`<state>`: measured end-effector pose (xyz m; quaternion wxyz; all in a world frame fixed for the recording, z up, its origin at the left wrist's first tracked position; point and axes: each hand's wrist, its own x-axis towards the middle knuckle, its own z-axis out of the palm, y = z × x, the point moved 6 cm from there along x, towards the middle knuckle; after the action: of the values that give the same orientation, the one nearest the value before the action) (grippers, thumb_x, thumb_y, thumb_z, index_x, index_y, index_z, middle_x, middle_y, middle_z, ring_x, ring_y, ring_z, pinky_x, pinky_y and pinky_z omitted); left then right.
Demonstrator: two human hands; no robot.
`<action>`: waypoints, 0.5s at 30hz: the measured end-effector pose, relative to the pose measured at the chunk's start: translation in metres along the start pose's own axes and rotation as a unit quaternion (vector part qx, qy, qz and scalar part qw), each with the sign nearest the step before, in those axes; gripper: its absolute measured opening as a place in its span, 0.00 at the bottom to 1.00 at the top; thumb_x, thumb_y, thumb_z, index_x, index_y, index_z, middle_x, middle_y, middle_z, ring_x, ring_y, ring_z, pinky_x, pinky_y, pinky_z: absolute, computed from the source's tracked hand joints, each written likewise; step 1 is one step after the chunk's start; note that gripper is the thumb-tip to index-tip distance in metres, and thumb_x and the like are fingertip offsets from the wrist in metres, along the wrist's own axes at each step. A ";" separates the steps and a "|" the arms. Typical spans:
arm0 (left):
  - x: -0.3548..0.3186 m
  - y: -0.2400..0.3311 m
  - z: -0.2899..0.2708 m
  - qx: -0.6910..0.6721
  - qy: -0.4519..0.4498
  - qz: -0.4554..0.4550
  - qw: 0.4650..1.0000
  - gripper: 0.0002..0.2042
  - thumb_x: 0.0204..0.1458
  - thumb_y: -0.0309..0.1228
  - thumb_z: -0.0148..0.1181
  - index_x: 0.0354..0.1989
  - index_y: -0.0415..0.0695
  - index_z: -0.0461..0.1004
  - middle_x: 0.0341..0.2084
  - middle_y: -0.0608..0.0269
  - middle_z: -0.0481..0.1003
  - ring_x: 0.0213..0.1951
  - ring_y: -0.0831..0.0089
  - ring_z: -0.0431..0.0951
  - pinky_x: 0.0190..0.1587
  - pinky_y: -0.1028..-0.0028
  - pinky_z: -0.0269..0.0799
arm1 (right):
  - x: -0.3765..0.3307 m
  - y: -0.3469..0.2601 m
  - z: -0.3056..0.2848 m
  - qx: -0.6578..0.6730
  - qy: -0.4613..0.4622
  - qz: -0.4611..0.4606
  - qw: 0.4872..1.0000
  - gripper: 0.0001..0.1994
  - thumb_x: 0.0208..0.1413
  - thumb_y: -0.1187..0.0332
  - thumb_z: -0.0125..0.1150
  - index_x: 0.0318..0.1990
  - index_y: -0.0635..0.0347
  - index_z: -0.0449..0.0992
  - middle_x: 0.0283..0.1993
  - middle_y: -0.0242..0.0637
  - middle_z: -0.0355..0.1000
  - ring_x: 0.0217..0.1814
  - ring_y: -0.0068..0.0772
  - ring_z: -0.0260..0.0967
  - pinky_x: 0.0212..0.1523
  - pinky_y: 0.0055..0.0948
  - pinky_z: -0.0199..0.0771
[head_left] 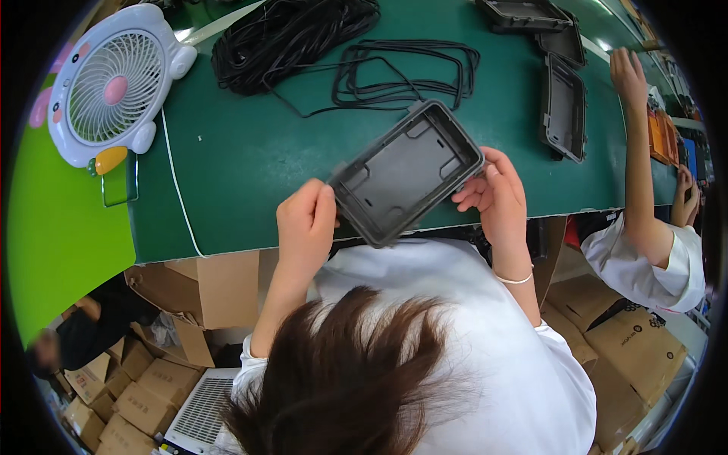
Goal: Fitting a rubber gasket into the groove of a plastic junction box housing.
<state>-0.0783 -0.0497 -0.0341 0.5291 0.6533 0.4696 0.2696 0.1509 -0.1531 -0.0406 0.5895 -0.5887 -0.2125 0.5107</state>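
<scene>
A black rectangular plastic case shell (pixel 409 173) is held tilted over the near edge of the table, its hollow inside facing up. My left hand (pixel 305 220) pinches its left corner between thumb and fingers. At its right corner, my right hand (pixel 497 193) grips the rim, with the lower fingers curled beneath. A loosely looped black cable (pixel 406 72) lies just beyond the shell. One strand of it runs to the shell's far corner; whether it is attached there I cannot tell.
A big bundle of black cable (pixel 292 38) lies at the back of the green table (pixel 250 167). On the left stands a white fan (pixel 115 89) with a white cord. More case shells (pixel 565 106) lie at the right, near a co-worker's arm (pixel 638 159). Cardboard boxes (pixel 155 390) are below.
</scene>
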 end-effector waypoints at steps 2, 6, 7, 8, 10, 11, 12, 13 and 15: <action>-0.008 0.000 0.009 -0.085 -0.126 -0.045 0.987 0.13 0.53 0.26 0.47 0.18 0.35 0.65 0.12 0.60 0.68 0.15 0.78 0.66 0.18 0.76 0.60 | 0.003 -0.001 -0.004 0.034 0.053 -0.046 0.997 0.16 0.61 0.68 0.37 0.52 0.65 0.63 0.33 0.36 0.69 0.27 0.22 0.67 0.26 0.20 0.71; -0.010 0.011 0.016 0.045 -0.327 0.057 0.942 0.09 0.48 0.27 0.51 0.20 0.35 0.68 0.15 0.57 0.69 0.18 0.70 0.69 0.21 0.71 0.62 | 0.018 -0.003 -0.005 -0.051 0.066 -0.068 0.994 0.15 0.61 0.67 0.40 0.49 0.66 0.68 0.32 0.33 0.68 0.26 0.18 0.65 0.25 0.17 0.68; -0.010 0.019 0.021 0.103 -0.373 0.140 0.912 0.08 0.47 0.27 0.51 0.21 0.35 0.68 0.16 0.55 0.69 0.19 0.66 0.70 0.23 0.69 0.63 | 0.022 -0.004 -0.004 -0.052 0.067 -0.068 0.994 0.15 0.61 0.67 0.40 0.49 0.66 0.68 0.32 0.33 0.68 0.26 0.18 0.65 0.25 0.17 0.68; -0.001 0.018 0.018 0.101 -0.347 0.093 0.928 0.07 0.46 0.27 0.50 0.22 0.35 0.68 0.18 0.52 0.69 0.22 0.60 0.69 0.26 0.67 0.64 | 0.025 -0.006 -0.001 -0.064 0.073 -0.078 0.992 0.14 0.61 0.67 0.41 0.47 0.66 0.70 0.32 0.32 0.68 0.26 0.17 0.64 0.24 0.16 0.67; 0.015 0.017 0.010 0.107 -0.253 0.050 0.960 0.09 0.49 0.27 0.49 0.22 0.35 0.68 0.18 0.52 0.69 0.22 0.64 0.71 0.25 0.68 0.65 | 0.033 -0.007 0.006 -0.075 0.073 -0.089 0.991 0.13 0.61 0.68 0.43 0.44 0.66 0.71 0.32 0.31 0.68 0.26 0.16 0.63 0.24 0.16 0.66; 0.023 0.020 0.009 0.076 -0.208 -0.006 0.975 0.10 0.53 0.29 0.47 0.25 0.35 0.67 0.18 0.57 0.70 0.23 0.70 0.72 0.25 0.72 0.66 | 0.037 -0.006 0.007 -0.093 0.081 -0.120 0.985 0.12 0.61 0.69 0.43 0.43 0.66 0.72 0.32 0.31 0.68 0.26 0.15 0.63 0.24 0.16 0.65; 0.030 0.018 0.011 0.014 -0.169 -0.023 0.985 0.11 0.55 0.31 0.46 0.26 0.36 0.67 0.18 0.59 0.70 0.23 0.73 0.72 0.25 0.74 0.66 | 0.040 -0.007 0.011 -0.114 0.084 -0.151 0.978 0.11 0.60 0.70 0.44 0.42 0.67 0.72 0.32 0.31 0.68 0.25 0.15 0.63 0.24 0.15 0.65; 0.039 0.018 0.013 -0.047 -0.129 -0.039 0.990 0.12 0.57 0.33 0.45 0.28 0.36 0.67 0.18 0.62 0.71 0.23 0.75 0.72 0.24 0.76 0.67 | 0.040 -0.011 0.015 -0.127 0.089 -0.151 0.976 0.11 0.59 0.71 0.45 0.40 0.68 0.73 0.31 0.32 0.69 0.28 0.17 0.64 0.28 0.18 0.66; 0.057 0.016 0.023 -0.114 -0.102 -0.053 0.987 0.14 0.58 0.36 0.45 0.28 0.38 0.66 0.17 0.66 0.70 0.21 0.77 0.71 0.24 0.78 0.67 | 0.044 -0.012 0.018 -0.159 0.088 -0.166 0.969 0.11 0.59 0.71 0.46 0.39 0.69 0.73 0.31 0.33 0.69 0.29 0.19 0.64 0.31 0.20 0.66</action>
<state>-0.0303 -0.0088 -0.0344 0.6588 0.5867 0.4137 0.2249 0.1563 -0.1046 -0.0409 0.5811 -0.6742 -0.3330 0.3113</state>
